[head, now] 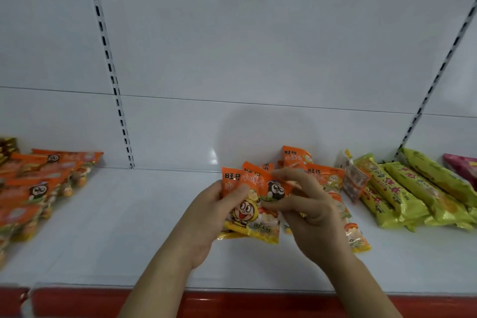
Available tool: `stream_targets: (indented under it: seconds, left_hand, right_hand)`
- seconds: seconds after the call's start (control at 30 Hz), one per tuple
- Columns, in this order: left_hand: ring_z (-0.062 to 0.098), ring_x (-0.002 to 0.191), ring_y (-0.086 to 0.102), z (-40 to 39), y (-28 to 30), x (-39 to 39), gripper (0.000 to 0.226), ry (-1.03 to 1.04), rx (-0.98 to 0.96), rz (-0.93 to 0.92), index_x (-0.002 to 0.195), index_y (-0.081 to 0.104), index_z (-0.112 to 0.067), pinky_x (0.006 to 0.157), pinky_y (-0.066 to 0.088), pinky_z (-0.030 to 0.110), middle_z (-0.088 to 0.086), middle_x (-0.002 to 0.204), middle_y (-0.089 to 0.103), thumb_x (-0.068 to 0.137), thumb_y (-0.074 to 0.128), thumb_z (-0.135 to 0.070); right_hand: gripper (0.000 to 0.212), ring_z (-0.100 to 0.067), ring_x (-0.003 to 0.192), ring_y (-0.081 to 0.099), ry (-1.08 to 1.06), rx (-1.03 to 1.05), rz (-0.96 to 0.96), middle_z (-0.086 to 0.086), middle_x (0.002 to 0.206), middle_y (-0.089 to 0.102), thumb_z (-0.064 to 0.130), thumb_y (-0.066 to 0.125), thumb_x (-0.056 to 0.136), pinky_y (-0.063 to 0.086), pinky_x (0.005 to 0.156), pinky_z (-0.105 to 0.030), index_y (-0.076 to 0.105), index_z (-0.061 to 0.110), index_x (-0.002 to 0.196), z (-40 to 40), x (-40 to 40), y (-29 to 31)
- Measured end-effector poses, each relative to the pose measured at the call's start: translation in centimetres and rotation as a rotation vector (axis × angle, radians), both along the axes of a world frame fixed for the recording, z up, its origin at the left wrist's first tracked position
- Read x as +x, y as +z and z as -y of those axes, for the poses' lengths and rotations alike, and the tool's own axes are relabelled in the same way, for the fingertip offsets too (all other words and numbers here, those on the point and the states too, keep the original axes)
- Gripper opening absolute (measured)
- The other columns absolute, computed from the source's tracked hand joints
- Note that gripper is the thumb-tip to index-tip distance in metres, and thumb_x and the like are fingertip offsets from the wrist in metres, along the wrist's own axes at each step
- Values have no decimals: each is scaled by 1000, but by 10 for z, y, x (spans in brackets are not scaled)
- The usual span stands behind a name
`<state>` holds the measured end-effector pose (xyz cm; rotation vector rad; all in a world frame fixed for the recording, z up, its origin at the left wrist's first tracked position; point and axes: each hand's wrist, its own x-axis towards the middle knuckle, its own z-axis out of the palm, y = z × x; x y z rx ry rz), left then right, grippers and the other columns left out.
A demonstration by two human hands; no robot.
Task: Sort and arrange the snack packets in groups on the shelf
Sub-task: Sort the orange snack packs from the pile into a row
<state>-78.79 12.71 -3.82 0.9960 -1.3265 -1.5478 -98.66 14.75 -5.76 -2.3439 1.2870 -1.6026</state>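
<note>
My left hand (206, 217) grips a small stack of orange snack packets (254, 204) with a cartoon face, thumb on top, held just above the white shelf (129, 227). My right hand (309, 209) pinches the right side of the top packet in that stack. More orange packets (325, 175) lie behind and under my right hand on the shelf. A group of the same orange packets (38, 188) is spread at the far left. Yellow-green long packets (413, 193) lie in a row at the right.
A clear packet with brownish contents (355, 178) leans between the orange and yellow-green packets. A pink packet (462, 165) shows at the far right edge. Dark packets (7, 147) sit at the far left. The shelf has a red front strip (232, 302) and white back panel.
</note>
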Motion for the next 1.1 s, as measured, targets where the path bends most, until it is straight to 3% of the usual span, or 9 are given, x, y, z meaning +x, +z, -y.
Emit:
stream_targets:
  seconds: [0.17,0.27,0.43,0.53,0.63,0.73,0.83,1.0,1.1]
  left_hand:
    - [24,104,76,2,-8,17,35,-56,10,2,124,66,-22,99,57,51,2,112,79,92,68,-35]
    - [20,100,77,4,-15,25,28,-16,-46,16,125,64,-21,92,60,44,-1,110,79,98,65,-27]
    - [16,97,77,9,-20,36,21,42,-50,27,121,65,-23,84,59,35,-4,108,79,100,63,-19]
    - [13,95,77,12,-22,41,20,82,-50,57,119,64,-25,88,60,38,-7,107,79,100,65,-18]
    - [12,95,77,12,-22,42,20,107,-34,71,119,63,-27,91,59,41,-9,106,78,100,65,-22]
    - [13,94,77,14,-19,42,18,145,-24,101,117,64,-30,92,60,43,-10,105,78,99,66,-26]
    - [15,92,77,19,-18,43,17,215,0,120,114,65,-29,90,61,44,-7,104,79,98,68,-28]
    - [21,90,76,27,-20,48,13,362,61,144,108,66,-25,87,61,47,0,102,77,96,69,-26]
    - [21,87,76,32,-17,52,12,416,74,129,109,64,-22,78,61,41,1,102,77,97,68,-23]
  right_hand:
    - [23,-15,125,56,-21,-51,-114,9,126,68,4,70,85,47,99,-25,81,24,86,6,19,4]
    - [31,-11,126,55,-87,22,-84,10,130,65,-1,65,86,49,97,-22,80,26,86,2,28,-1]
    - [28,-10,103,64,-425,227,35,18,110,66,2,58,95,46,78,-15,75,23,103,7,25,3]
    - [23,-20,104,62,-625,301,-106,10,108,70,13,62,94,41,78,-24,73,19,114,25,16,7]
    - [36,-31,122,53,-615,351,-375,-2,125,68,21,64,91,41,99,-36,67,17,127,48,11,8]
    - [49,-27,138,35,-603,456,-653,4,141,54,35,57,92,33,113,-40,55,23,139,69,15,10]
    - [40,-26,136,36,-625,414,-783,8,134,58,30,53,92,31,113,-41,62,32,131,84,17,5]
    - [28,-32,96,65,-555,-13,-396,-1,104,75,5,62,77,57,79,-40,81,17,93,71,3,14]
    - [38,-7,101,69,-318,-13,34,3,110,75,-16,58,80,56,85,-21,81,12,90,46,4,27]
